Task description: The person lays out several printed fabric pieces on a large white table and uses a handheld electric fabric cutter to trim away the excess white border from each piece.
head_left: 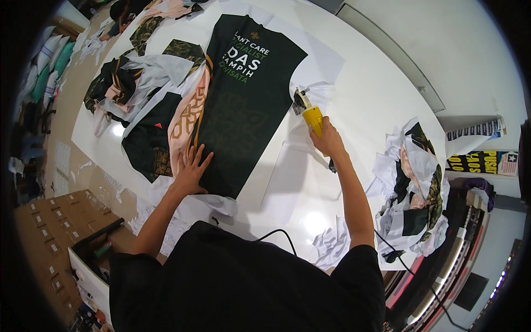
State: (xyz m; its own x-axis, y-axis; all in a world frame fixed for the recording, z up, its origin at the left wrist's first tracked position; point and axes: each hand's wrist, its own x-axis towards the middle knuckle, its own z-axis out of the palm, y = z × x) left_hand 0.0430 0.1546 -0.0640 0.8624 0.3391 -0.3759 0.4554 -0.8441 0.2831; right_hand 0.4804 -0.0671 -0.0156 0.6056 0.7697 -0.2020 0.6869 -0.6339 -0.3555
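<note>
A dark green printed shirt panel (249, 105) lies on the white table (381, 77), over white sheet material (321, 61). My left hand (191, 169) has its fingers spread flat on the panel's lower left, where it meets a peach strip (191, 105) with gold pattern. My right hand (326, 138) grips the handle of a yellow electric cutter (311, 115), whose metal head is beside the panel's right edge, over the white material. A dark piece with gold print (149, 138) lies left of the peach strip.
Cut fabric heaps (415, 188) lie at the right and at the upper left (116, 86). Another person (119, 16) is at the far upper left. Cardboard boxes (50, 238) stand lower left, fabric rolls (442, 265) lower right. A black cord (276, 230) runs near my body.
</note>
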